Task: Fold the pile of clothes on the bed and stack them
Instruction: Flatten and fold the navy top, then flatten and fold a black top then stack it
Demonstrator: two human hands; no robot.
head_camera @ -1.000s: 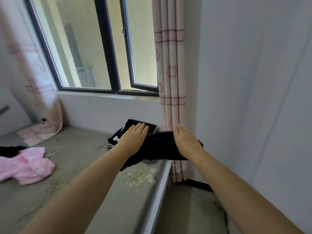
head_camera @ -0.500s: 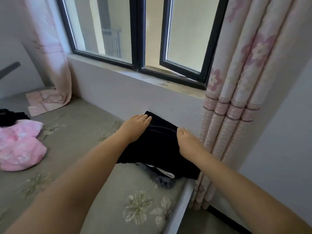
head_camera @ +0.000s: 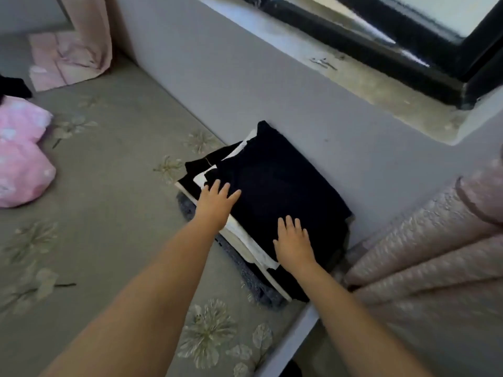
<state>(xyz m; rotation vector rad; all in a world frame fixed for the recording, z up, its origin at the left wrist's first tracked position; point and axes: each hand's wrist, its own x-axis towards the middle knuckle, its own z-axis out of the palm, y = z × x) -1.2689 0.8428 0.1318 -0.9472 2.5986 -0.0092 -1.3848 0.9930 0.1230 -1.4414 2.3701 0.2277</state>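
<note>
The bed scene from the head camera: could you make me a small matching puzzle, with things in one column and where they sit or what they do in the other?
Things:
1. folded black garment
2. crumpled pink garment
3. left hand
4. pleated pink curtain

Places or states:
A. at the far left of the bed
B. hanging at the right, past the bed's edge
C. on top of the stack by the wall
D. fingers flat on the stack's left side

Pairs: 1-C, 2-A, 3-D, 4-B
</note>
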